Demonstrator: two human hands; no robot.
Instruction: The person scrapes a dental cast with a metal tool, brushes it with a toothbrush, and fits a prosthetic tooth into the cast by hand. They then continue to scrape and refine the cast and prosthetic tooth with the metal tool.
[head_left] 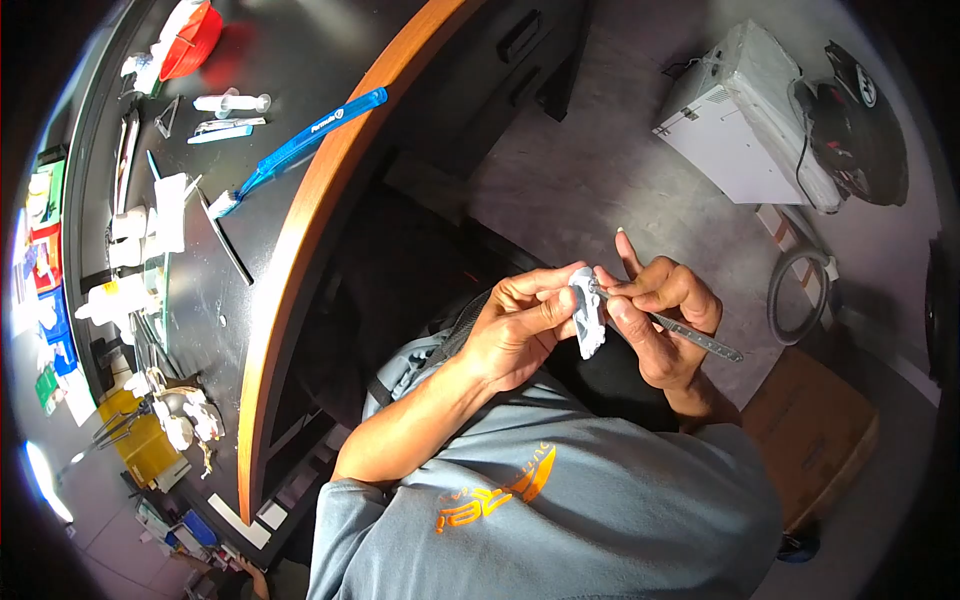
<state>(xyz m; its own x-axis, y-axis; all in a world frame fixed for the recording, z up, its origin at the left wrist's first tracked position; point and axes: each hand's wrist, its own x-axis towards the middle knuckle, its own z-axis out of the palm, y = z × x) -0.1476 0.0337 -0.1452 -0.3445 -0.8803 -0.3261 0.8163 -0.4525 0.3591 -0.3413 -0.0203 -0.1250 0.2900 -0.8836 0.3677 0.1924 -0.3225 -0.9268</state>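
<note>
My left hand pinches a small whitish-grey, irregular, plaster-like piece between thumb and fingers, above my lap. In my right hand is a slim metal hand tool with a dotted handle. The handle's end sticks out to the lower right. The tool's tip meets or lies very close to the upper part of the piece; fingers partly hide it. One finger of my right hand points up, away from the tool.
Left is a black table with an orange wooden edge. On it lie a blue brush, a syringe and a red bowl. A white cabinet and cardboard box stand right. Another person's hand shows lower left.
</note>
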